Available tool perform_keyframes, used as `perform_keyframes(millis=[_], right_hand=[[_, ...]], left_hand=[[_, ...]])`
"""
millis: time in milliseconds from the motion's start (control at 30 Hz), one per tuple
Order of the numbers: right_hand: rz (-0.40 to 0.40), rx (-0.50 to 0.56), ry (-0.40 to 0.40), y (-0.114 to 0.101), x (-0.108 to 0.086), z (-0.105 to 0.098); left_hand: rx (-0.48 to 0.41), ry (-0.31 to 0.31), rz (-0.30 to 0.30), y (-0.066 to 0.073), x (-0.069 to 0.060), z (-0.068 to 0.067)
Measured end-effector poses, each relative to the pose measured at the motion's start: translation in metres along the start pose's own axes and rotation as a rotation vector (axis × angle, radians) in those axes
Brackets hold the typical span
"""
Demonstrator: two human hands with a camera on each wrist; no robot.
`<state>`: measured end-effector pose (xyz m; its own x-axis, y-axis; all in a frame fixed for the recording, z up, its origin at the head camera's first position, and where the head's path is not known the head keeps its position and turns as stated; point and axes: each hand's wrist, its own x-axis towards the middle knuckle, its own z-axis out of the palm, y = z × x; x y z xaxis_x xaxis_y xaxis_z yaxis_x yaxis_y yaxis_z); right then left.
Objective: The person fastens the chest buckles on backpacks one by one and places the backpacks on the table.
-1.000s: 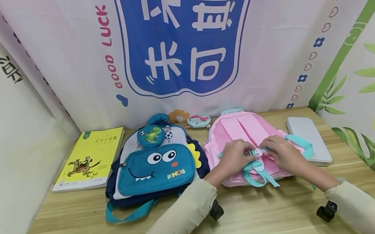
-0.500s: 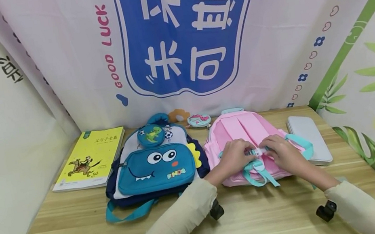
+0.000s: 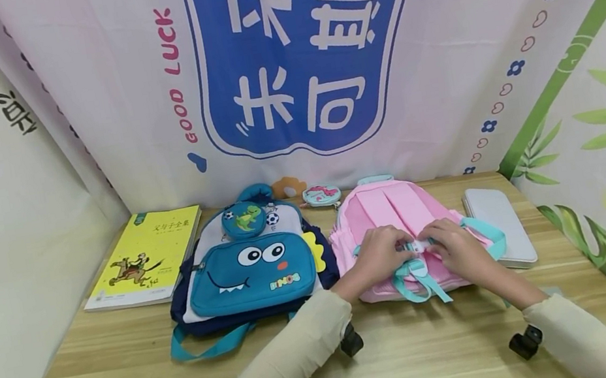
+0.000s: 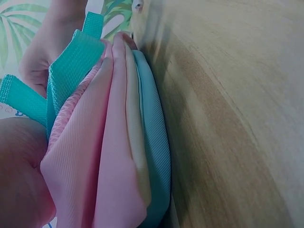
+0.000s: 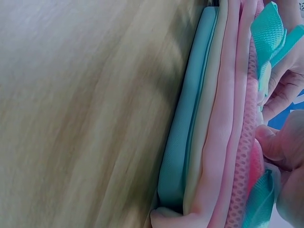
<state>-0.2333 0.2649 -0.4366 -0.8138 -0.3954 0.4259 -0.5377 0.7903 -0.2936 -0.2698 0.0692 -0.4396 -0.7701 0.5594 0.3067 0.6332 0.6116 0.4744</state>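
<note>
Pink backpack (image 3: pixel 402 213): laid flat on the wooden table (image 3: pixel 424 355), right of centre, with its shoulder straps and mesh back facing up; its turquoise front is seen resting against the wood in both wrist views.
Buckle (image 3: pixel 418 246): a small pale clip, held between the two hands over the lower part of the mesh back; whether its halves are locked together cannot be told.
Left hand (image 3: pixel 383 251): thumb and fingers pinched on the left end of the buckle.
Right hand (image 3: pixel 455 245): thumb and fingers pinched on the right end of the buckle.
Turquoise webbing (image 3: pixel 438 290): loosely looped below the buckle, with a free tail hung toward the near edge.
Blue backpack (image 3: pixel 251 273): placed just left of the pink one, dinosaur face upward.
Yellow book (image 3: pixel 144 257): laid left of the blue backpack, cover up.
Round purse (image 3: pixel 322 195): set between the tops of the two bags.
Grey case (image 3: pixel 502 227): laid just right of the pink backpack; partly hidden by a turquoise strap.
</note>
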Motion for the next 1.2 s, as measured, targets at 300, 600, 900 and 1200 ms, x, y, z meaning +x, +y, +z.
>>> perform_keyframes(millis=[300, 600, 900, 1200], right_hand=[[-0.011, -0.015, 0.016, 0.0007, 0.0004, 0.0017], [-0.032, -0.028, 0.034, 0.0020, 0.0001, 0.0041], [-0.068, -0.034, 0.075, 0.0013, -0.0007, 0.0045], [-0.058, -0.027, 0.067, 0.0021, -0.0004, 0.0055]], left_hand=[[-0.004, 0.018, 0.006, -0.0004, -0.0008, 0.0000], [-0.026, 0.030, 0.018, -0.0002, -0.0016, 0.0003], [-0.066, 0.018, 0.001, 0.0024, -0.0024, -0.0019], [-0.074, 0.025, 0.007, 0.0025, -0.0022, -0.0016]])
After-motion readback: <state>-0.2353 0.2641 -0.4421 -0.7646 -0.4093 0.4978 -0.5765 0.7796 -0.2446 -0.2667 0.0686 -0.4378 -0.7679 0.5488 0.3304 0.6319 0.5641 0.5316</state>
